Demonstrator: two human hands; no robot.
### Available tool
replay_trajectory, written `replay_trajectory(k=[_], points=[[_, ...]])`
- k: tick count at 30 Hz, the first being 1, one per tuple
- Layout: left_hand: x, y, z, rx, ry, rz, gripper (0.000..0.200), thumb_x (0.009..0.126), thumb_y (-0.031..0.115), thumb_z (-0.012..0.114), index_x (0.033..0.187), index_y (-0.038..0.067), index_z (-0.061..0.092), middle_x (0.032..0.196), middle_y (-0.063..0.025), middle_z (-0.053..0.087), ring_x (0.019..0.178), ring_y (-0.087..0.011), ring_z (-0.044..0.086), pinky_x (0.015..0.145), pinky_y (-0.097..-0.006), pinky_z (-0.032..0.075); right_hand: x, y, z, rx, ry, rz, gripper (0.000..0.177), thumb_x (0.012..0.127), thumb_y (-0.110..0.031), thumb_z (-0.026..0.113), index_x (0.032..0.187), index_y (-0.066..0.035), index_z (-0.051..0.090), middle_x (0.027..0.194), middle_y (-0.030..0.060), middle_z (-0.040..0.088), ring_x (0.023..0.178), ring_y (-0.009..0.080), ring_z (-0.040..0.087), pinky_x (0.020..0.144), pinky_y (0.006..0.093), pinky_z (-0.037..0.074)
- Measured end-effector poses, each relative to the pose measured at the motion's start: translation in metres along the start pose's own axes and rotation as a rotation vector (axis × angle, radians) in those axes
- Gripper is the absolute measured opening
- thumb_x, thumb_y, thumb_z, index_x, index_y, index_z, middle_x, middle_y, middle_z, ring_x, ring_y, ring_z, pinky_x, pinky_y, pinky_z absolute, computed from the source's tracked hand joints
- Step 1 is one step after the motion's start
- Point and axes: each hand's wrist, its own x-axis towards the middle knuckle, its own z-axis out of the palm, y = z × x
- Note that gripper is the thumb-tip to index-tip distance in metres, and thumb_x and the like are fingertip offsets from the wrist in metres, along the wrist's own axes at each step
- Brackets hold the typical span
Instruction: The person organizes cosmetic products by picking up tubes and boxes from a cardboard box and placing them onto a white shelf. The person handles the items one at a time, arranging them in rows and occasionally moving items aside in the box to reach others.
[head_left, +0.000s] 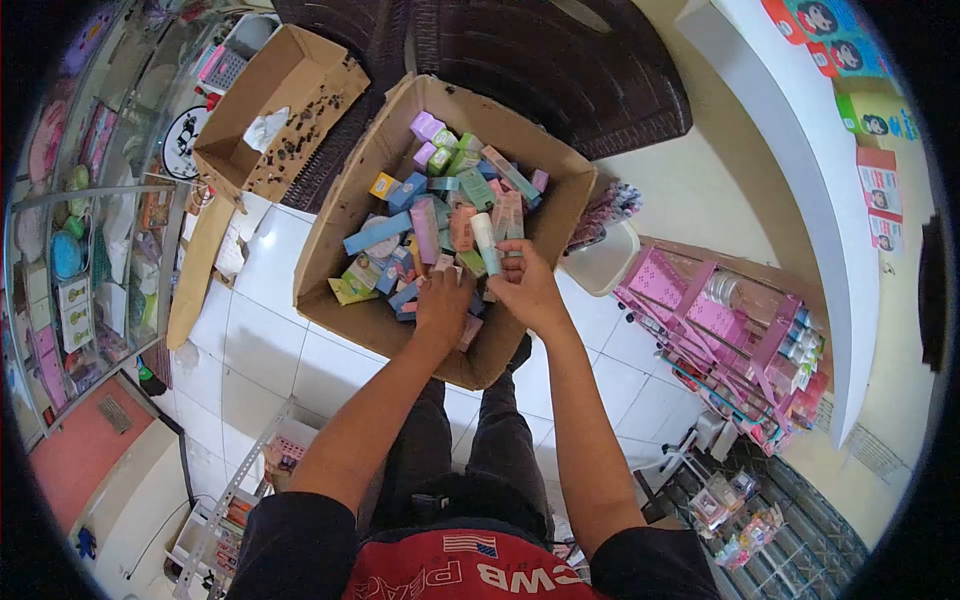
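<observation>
A large open cardboard box stands before me, filled with a jumble of small cosmetic cartons. They are blue, green, lilac, yellow and peach, such as the long blue carton and the lilac carton. Between its thumb and fingers, my right hand grips a white and pale-blue tube, tilted over the heap at the box's right side. My left hand reaches down among the cartons near the front, fingers bent and their tips partly hidden. Whatever it grasps cannot be made out.
A smaller cardboard box with dark debris and a white scrap lies at the upper left. Behind is a dark brown plastic chair. A pink rack stands right, a glass display case left. White floor tiles show around the box.
</observation>
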Motion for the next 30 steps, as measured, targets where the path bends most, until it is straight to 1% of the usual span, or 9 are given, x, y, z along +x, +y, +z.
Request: replay_trajectory(k=[2, 4, 7, 10, 14, 17, 22, 29, 30], points=[[0.006, 0.003, 0.003, 0.141, 0.018, 0.035, 0.029, 0.089, 0.016, 0.062, 0.118, 0.016, 0.069, 0.118, -0.0099, 0.059, 0.111, -0.0286, 0.058, 0.088, -0.0416, 0.05, -0.007, -0.004, -0.003, 0.006, 0.016, -0.015, 0.055, 0.078, -0.012, 0.074, 0.129, -0.005, 0.053, 0.1, 0.0141, 0.069, 0.088, 0.0231, 0.068, 0.082, 0.0361, 0.056], [0.009, 0.002, -0.001, 0.194, -0.166, 0.154, 0.034, 0.089, 0.016, 0.063, 0.123, 0.018, 0.066, 0.124, -0.01, 0.056, 0.114, -0.0267, 0.055, 0.092, -0.0417, 0.047, -0.012, -0.005, -0.004, 0.017, 0.031, -0.033, 0.055, 0.079, -0.012, 0.074, 0.129, -0.005, 0.053, 0.1, 0.0143, 0.069, 0.088, 0.0234, 0.068, 0.082, 0.0364, 0.056], [0.011, -0.003, 0.002, 0.24, -0.201, 0.167, 0.038, 0.089, 0.016, 0.063, 0.127, 0.019, 0.064, 0.127, -0.0112, 0.053, 0.117, -0.0284, 0.053, 0.096, -0.043, 0.046, -0.018, -0.006, -0.006, 0.058, 0.043, -0.036, 0.055, 0.079, -0.013, 0.073, 0.129, -0.006, 0.053, 0.102, 0.0149, 0.068, 0.088, 0.0234, 0.069, 0.083, 0.0366, 0.056], [0.006, -0.015, 0.014, 0.194, 0.02, 0.085, 0.041, 0.088, 0.016, 0.064, 0.129, 0.02, 0.063, 0.129, -0.0116, 0.052, 0.119, -0.0306, 0.052, 0.1, -0.0464, 0.045, -0.027, -0.016, -0.002, -0.025, 0.064, -0.003, 0.056, 0.079, -0.013, 0.072, 0.131, -0.007, 0.051, 0.104, 0.019, 0.068, 0.09, 0.0307, 0.071, 0.084, 0.041, 0.056], [-0.003, -0.019, -0.006, 0.168, -0.115, -0.009, 0.042, 0.085, 0.015, 0.066, 0.127, 0.019, 0.064, 0.13, -0.0134, 0.052, 0.121, -0.0333, 0.051, 0.104, -0.0506, 0.044, -0.028, -0.008, 0.031, -0.487, 0.063, 0.014, 0.059, 0.08, -0.01, 0.072, 0.133, -0.005, 0.046, 0.101, 0.0264, 0.067, 0.096, 0.0407, 0.069, 0.084, 0.0472, 0.056], [-0.007, -0.036, 0.002, 0.173, 0.06, 0.088, 0.046, 0.084, 0.016, 0.067, 0.129, 0.02, 0.062, 0.129, -0.015, 0.052, 0.126, -0.0362, 0.049, 0.098, -0.048, 0.047, -0.022, 0.006, 0.055, -0.684, -0.044, 0.06, 0.056, 0.081, -0.01, 0.071, 0.13, -0.005, 0.044, 0.105, 0.0303, 0.066, 0.099, 0.0456, 0.068, 0.086, 0.0534, 0.056], [-0.005, -0.043, -0.026, -0.086, -0.183, 0.027, 0.046, 0.081, 0.015, 0.073, 0.126, 0.019, 0.066, 0.127, -0.0151, 0.056, 0.124, -0.0354, 0.054, 0.101, -0.0484, 0.047, -0.016, 0.032, 0.073, -0.77, -0.111, 0.049, 0.053, 0.083, -0.007, 0.069, 0.129, -0.003, 0.043, 0.11, 0.0323, 0.061, 0.1, 0.0462, 0.068, 0.085, 0.0541, 0.056], [-0.009, -0.056, -0.035, -0.212, -0.12, 0.017, 0.042, 0.08, 0.015, 0.076, 0.121, 0.011, 0.066, 0.115, -0.0149, 0.063, 0.107, -0.0361, 0.064, 0.092, -0.0476, 0.053, -0.006, 0.042, 0.065, -0.745, -0.206, 0.098, 0.054, 0.084, -0.01, 0.07, 0.131, -0.004, 0.043, 0.114, 0.0298, 0.059, 0.102, 0.048, 0.066, 0.089, 0.0537, 0.055], [-0.007, -0.057, -0.038, -0.31, -0.029, 0.019, 0.04, 0.081, 0.014, 0.076, 0.12, 0.009, 0.066, 0.111, -0.0159, 0.064, 0.104, -0.0367, 0.065, 0.09, -0.0475, 0.053, -0.007, 0.034, 0.062, -0.728, -0.167, 0.062, 0.047, 0.086, -0.011, 0.067, 0.128, -0.003, 0.047, 0.111, 0.029, 0.062, 0.102, 0.0471, 0.067, 0.088, 0.0538, 0.055]])
